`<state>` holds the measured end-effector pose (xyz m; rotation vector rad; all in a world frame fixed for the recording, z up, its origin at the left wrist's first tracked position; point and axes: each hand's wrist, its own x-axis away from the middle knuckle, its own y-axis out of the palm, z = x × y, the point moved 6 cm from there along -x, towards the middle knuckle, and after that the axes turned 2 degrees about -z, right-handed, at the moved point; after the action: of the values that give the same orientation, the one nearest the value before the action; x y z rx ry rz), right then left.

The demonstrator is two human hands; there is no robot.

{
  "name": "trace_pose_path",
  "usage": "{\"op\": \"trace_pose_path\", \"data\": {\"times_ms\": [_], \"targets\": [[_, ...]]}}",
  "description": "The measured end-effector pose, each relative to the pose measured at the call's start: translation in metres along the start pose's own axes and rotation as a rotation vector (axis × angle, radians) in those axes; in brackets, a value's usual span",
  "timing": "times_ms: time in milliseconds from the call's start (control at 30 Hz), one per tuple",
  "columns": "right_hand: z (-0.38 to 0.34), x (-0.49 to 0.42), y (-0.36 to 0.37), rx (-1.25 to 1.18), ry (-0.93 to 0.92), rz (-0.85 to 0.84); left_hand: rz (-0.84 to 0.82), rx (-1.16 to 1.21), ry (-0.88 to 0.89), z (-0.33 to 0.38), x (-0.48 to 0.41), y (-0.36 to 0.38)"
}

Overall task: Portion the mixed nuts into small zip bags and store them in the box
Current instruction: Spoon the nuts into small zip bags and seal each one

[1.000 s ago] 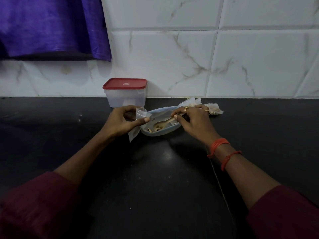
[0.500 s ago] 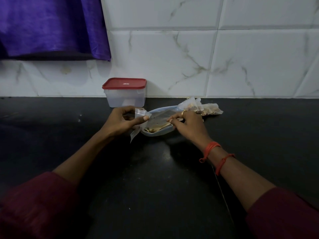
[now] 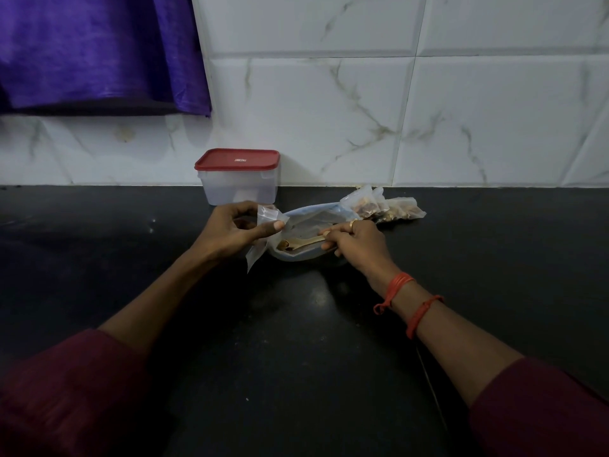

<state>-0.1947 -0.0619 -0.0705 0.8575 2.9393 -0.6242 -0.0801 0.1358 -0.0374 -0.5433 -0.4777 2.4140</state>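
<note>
A shallow pale blue dish [image 3: 298, 216] sits on the black counter [image 3: 296, 341] with a few mixed nuts [image 3: 282, 246] at its left end. My right hand [image 3: 354, 240] grips a wooden spoon [image 3: 301, 244] whose bowl lies among those nuts. My left hand [image 3: 235, 230] pinches a small clear zip bag [image 3: 263, 237] just left of the dish; its lower part hangs toward the counter. Filled nut bags [image 3: 384, 206] lie behind the dish on the right. A translucent box [image 3: 240, 186] with a red lid [image 3: 237, 159] stands closed against the wall.
A white marble-tile wall [image 3: 428, 120] rises right behind the box and the bags. A purple cloth [image 3: 99, 51] hangs over the wall at the upper left. The counter stretches wide to both sides and toward me.
My right hand has slid toward me and to the left with the spoon, uncovering the filled bags behind it. The spoon's bowl now lies lower in the dish. The left hand barely moved.
</note>
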Motion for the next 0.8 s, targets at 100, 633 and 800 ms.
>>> {"op": "trace_pose_path", "data": {"times_ms": [100,633,800], "targets": [[0.000,-0.001,-0.007,-0.004,0.010,0.035,0.002,-0.015,0.006,-0.001,-0.001,-0.001],[-0.009,-0.006,-0.028,-0.104,-0.034,0.211,0.028,-0.368,0.196,0.007,0.005,0.003],[-0.024,0.003,-0.017,-0.113,-0.148,0.154,0.042,-0.390,0.212,0.011,0.006,0.006]]}}
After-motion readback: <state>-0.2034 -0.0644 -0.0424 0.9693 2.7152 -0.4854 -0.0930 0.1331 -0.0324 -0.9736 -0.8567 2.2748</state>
